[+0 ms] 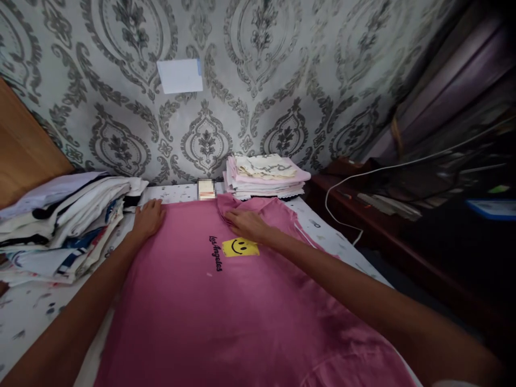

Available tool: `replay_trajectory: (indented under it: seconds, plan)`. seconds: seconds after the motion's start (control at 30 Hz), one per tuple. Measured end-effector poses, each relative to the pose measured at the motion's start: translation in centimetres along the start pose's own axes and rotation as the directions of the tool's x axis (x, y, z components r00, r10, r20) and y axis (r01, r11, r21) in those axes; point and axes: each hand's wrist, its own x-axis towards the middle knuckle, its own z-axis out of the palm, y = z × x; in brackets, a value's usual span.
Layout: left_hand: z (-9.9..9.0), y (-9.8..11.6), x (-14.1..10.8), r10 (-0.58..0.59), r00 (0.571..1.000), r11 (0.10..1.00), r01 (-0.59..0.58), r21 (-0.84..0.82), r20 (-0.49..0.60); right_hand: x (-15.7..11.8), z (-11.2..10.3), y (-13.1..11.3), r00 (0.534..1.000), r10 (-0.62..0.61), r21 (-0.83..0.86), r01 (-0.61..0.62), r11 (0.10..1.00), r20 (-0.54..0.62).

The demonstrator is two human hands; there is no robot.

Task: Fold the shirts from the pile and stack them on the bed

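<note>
"Pink shirt (181,306), where is it?"

"It lies spread out on a white sheet (24,317) with little marks. It has a yellow smiley face (241,248) and black letters (215,253)."

"What about the left hand (149,217)?"

"It rests flat, fingers stretched out, on the shirt's far left corner, near a messy clothes pile (72,220)."

"And the right hand (248,224)?"

"Its fingers are bent on a fold just past the smiley. I can't tell if they pinch it. A folded pile (262,187) sits behind, by the wall (262,102)."
</note>
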Motion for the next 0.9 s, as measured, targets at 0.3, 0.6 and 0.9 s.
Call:
replay_trajectory:
  seconds: [0.3,0.6,0.9]
  plan:
    - [-1.7,-1.5,3.5,0.102,0.983,0.993,-0.108,0.037,0.151,2.4,-2.3,4.0,0.91,0.354,0.296,-0.285,0.912,-0.214]
    - [-6.1,-1.7,-0.3,0.209,0.978,0.978,-0.208,-0.027,0.002,-4.5,-9.6,8.2,0.77,0.613,0.909,-0.111,0.402,-0.178]
    - [-5.7,-2.5,-9.6,0.399,0.916,0.917,-0.399,-0.007,0.036,-17.5,-5.6,3.9,0.897,0.427,0.836,-0.321,0.444,0.118]
